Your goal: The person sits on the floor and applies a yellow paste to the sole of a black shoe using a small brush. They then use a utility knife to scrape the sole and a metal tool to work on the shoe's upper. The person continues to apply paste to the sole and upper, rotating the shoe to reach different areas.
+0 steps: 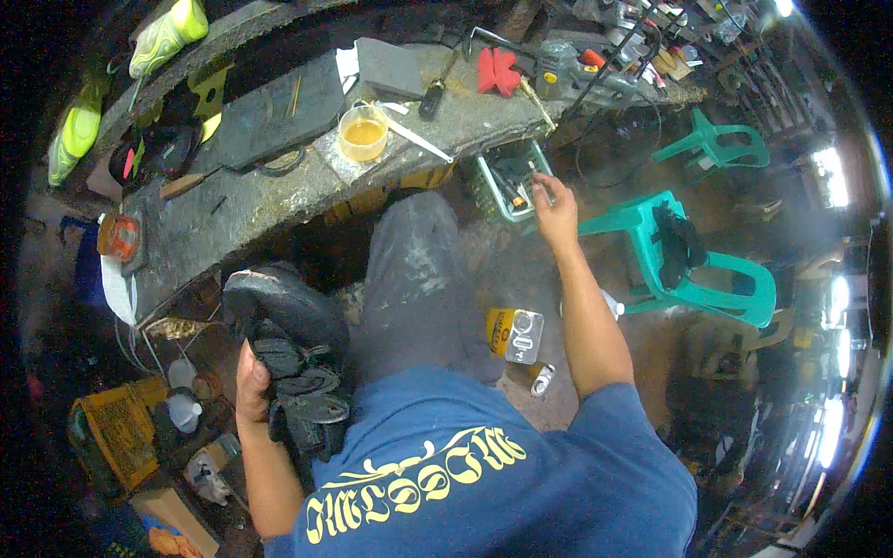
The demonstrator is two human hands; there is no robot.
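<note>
A black strapped sandal is held upright in my left hand at lower left, with its thick sole turned up toward the bench and straps hanging over my lap. At the upper middle right, my right hand is closed on a small slim light-coloured item, too small to name, over a pale plastic basket of tools beside the bench edge. A cup of amber liquid and a white strip lie on the bench, left of that basket.
A worn workbench runs across the top with a grey slab and assorted tools. Green plastic chairs stand at right, one holding a black item. A yellow can is on the floor; crates and containers clutter the lower left.
</note>
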